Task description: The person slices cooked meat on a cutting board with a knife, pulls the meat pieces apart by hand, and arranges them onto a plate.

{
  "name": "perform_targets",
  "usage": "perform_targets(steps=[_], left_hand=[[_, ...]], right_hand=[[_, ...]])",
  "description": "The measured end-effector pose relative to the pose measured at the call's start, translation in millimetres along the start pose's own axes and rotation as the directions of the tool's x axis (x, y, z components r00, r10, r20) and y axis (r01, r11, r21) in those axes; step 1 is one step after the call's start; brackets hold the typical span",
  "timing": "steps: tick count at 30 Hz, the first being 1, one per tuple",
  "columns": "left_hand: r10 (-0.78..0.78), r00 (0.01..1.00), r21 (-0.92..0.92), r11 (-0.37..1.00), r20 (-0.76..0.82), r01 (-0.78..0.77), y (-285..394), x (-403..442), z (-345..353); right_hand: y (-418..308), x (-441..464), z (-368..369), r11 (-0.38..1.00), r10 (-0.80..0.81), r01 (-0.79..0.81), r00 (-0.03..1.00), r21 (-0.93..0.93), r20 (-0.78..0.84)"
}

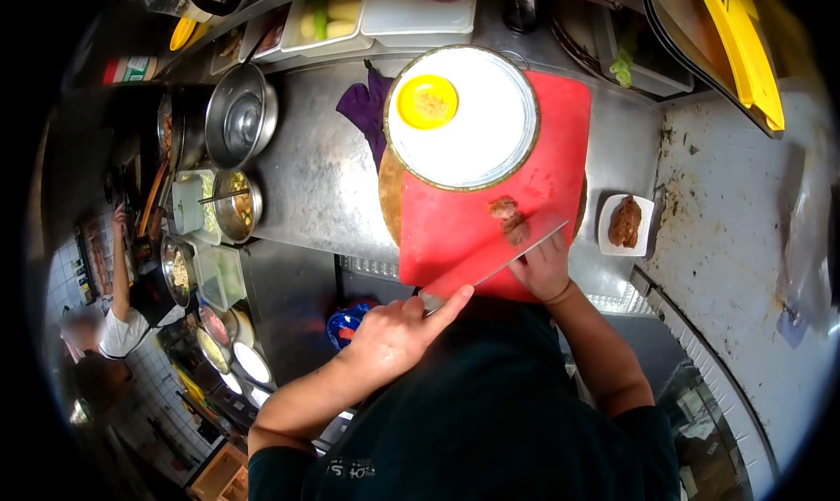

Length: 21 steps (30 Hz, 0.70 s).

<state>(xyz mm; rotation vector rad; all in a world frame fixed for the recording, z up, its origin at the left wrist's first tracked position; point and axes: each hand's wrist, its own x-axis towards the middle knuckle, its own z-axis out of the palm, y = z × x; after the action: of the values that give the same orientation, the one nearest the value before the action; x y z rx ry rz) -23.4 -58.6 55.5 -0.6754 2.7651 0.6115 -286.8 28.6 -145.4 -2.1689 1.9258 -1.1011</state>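
My left hand [389,339] is closed round the handle of a knife [499,260], its index finger stretched along the blade. The blade slants up to the right over a red cutting board [437,230]. At the far end of the blade, my right hand [544,269] has its fingers curled against a piece of cooked meat [514,230], partly hidden by blade and fingers. Another bit of meat [502,207] lies just above it. On the board's upper part stands a large white round plate [481,142] with a small yellow dish [427,102] on it.
A white dish of browned meat [625,221] stands right of the board. A purple cloth [360,107] lies left of the plate. Metal bowls [241,116] line the left side, food containers [328,20] the back. At far left is another person [127,322].
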Motion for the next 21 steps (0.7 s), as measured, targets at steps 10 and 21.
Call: perform_targets(steps=[10, 21], left_hand=[[-0.005, 0.999, -0.043, 0.999, 0.036, 0.007, -0.9, 20.8, -6.3], [-0.018, 1.000, -0.100, 0.995, 0.011, 0.019, -4.0, 39.9, 13.7]], right_hand=[[0.9, 4.0, -1.8, 1.000, -0.025, 0.025, 1.000, 0.009, -0.006], [-1.8, 10.9, -7.5, 1.000, -0.025, 0.025, 1.000, 0.013, -0.011]])
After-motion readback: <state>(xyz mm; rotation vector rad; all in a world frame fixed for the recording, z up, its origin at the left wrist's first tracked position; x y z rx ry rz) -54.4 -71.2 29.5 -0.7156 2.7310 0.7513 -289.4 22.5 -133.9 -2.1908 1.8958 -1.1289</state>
